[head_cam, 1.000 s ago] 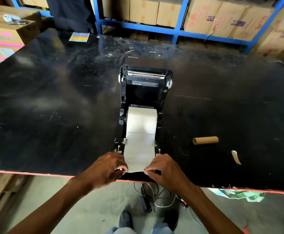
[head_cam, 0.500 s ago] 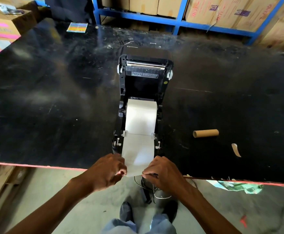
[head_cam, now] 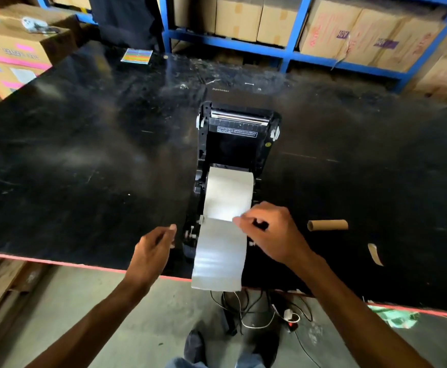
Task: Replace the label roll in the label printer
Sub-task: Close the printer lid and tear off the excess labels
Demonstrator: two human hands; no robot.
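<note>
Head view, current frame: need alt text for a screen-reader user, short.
An open black label printer on a black table holds a white label roll, its strip trailing past the table's edge. The right hand reaches over the strip's right side; the left hand hovers open beside the printer. An empty cardboard core lies to the right.

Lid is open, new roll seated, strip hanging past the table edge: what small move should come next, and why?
Probably seat the label strip between the side guides with the right hand, which is at the strip's right edge near the guide. The printer lid stands open, so closing likely follows. The left hand is off the paper.
</note>
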